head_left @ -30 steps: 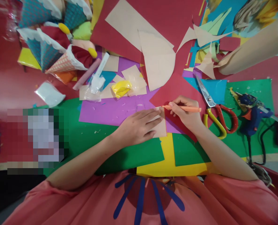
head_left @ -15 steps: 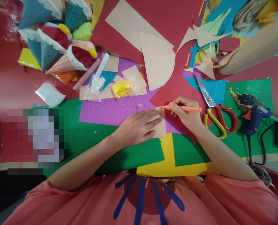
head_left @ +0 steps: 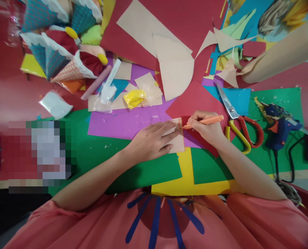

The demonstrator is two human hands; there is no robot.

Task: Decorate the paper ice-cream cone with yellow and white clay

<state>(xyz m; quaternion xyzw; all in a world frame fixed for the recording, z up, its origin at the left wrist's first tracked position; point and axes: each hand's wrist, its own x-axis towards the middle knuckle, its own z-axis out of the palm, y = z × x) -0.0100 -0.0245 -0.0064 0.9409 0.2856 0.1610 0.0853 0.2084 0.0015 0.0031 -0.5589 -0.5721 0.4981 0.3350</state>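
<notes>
My left hand (head_left: 155, 140) lies flat with fingers stretched over a small cream paper piece (head_left: 178, 147), holding it against the sheets below. An orange marker (head_left: 211, 120) is gripped in my right hand (head_left: 205, 128), its tip at the right edge of the cream paper. Orange lines run along that paper's top right side. Under the hands are a purple sheet (head_left: 112, 124) and a red sheet (head_left: 192, 98). Just right of my right hand rest big scissors (head_left: 231, 110) with one red and one yellow handle. Part of the cream paper is hidden by my left fingers.
A blue glue gun (head_left: 279, 133) with its cord lies at the right. Paper cones (head_left: 76, 67) crowd the upper left. Beyond my hands are a cut cream paper (head_left: 174, 65), a yellow packet (head_left: 134, 98) and a rolled cream sheet (head_left: 280, 52). Green sheets (head_left: 91, 152) cover the near table.
The marker tip has moved down the cream paper's right edge, and the marker now tilts more. A fresh orange line shows near the top right corner. My left hand stays put.
</notes>
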